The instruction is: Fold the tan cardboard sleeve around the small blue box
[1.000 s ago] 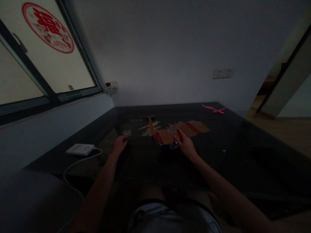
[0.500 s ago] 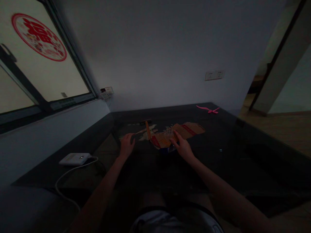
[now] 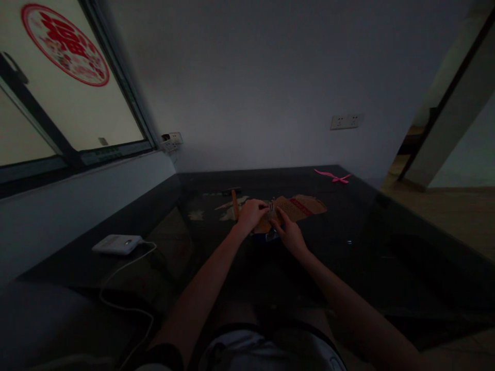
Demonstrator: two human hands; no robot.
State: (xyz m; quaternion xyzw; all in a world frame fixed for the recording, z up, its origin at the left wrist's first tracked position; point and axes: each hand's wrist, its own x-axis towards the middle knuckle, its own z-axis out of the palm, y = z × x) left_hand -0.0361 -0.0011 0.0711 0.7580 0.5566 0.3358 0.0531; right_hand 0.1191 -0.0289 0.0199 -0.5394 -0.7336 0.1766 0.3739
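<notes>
A torn piece of brown cardboard (image 3: 297, 207) with red bands lies on the dark table. My right hand (image 3: 291, 232) grips the cardboard near its middle, thumb and fingers at its edge. Over the cardboard's left part, my left hand (image 3: 252, 214) has its fingers pinched together at small pale strips (image 3: 271, 207); whether it holds one is too small to tell. Just left of that hand stands an orange-brown stick-like piece (image 3: 235, 204). Something blue (image 3: 265, 238) shows under the cardboard's near edge.
Pale scraps (image 3: 196, 215) and a dark slim object (image 3: 231, 191) lie behind and left of my hands. A white power bank (image 3: 118, 244) with a cable is at the left, a pink ribbon (image 3: 339, 179) at the back right.
My left hand has moved right, from the table beside the scraps onto the cardboard, and its fingers have closed. My right hand stays on the cardboard. The view has shifted slightly.
</notes>
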